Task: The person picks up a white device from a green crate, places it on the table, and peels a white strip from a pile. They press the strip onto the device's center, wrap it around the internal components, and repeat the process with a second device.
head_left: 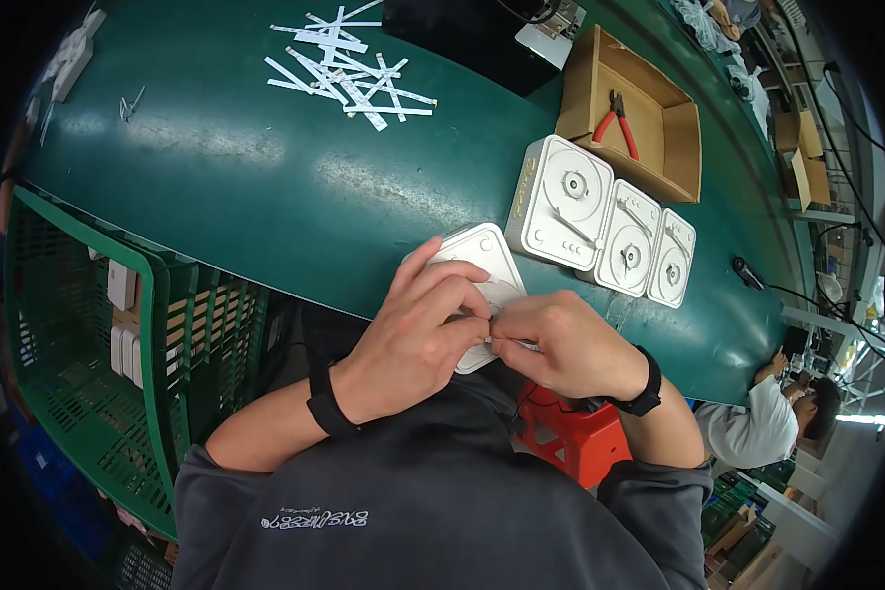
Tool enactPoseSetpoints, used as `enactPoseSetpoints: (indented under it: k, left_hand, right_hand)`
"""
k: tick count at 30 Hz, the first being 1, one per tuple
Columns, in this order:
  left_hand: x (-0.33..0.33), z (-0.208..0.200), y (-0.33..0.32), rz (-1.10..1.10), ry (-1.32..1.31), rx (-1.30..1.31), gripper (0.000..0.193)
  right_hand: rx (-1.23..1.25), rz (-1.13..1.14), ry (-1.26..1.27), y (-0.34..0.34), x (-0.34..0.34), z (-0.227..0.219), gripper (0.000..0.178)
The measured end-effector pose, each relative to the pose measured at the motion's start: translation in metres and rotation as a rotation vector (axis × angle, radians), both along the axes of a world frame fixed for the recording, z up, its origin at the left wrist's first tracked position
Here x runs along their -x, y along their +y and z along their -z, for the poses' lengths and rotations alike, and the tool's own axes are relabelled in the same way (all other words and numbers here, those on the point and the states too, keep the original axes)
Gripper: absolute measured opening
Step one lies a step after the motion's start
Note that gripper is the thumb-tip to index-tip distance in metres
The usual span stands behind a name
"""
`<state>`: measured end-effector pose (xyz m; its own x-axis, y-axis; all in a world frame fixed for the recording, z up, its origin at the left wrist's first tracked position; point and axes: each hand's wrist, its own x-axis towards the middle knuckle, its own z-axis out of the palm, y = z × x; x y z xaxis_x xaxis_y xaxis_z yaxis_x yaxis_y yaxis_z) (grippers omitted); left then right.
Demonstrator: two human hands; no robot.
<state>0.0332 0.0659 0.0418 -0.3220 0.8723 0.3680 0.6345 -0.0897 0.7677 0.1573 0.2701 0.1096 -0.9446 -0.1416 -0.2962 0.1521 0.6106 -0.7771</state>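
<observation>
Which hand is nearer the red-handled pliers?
Right. The right hand is toward the body from the pliers and slightly left; the left hand is much farther left, at the nearest white housing.

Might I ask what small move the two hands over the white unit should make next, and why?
Perhaps ease the right hand slightly away from the left hand: their fingertips meet over the white unit and hide most of what lies between them, so a brief look there seems wise.

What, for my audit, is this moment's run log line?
left hand, right hand: close together over white case; rightward: three similar cases; pliers: in carton
</observation>
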Motion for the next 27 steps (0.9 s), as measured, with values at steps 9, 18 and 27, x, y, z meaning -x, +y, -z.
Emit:
enactPoseSetpoints:
  k: [9, 18, 27]
  left_hand:
    - [0.004, -0.002, -0.002, 0.03, -0.015, 0.033, 0.014]
    - [-0.002, -0.004, -0.013, -0.063, 0.076, 0.02, 0.015]
    - [-0.015, 0.008, -0.026, -0.176, 0.122, 0.021, 0.022]
  right_hand:
    - [-0.194, 0.023, 0.09, -0.011, -0.013, 0.0, 0.013]
    - [-0.382, 0.398, 0.485, -0.055, -0.043, 0.023, 0.021]
    - [-0.608, 0.388, 0.593, -0.079, -0.036, 0.041, 0.02]
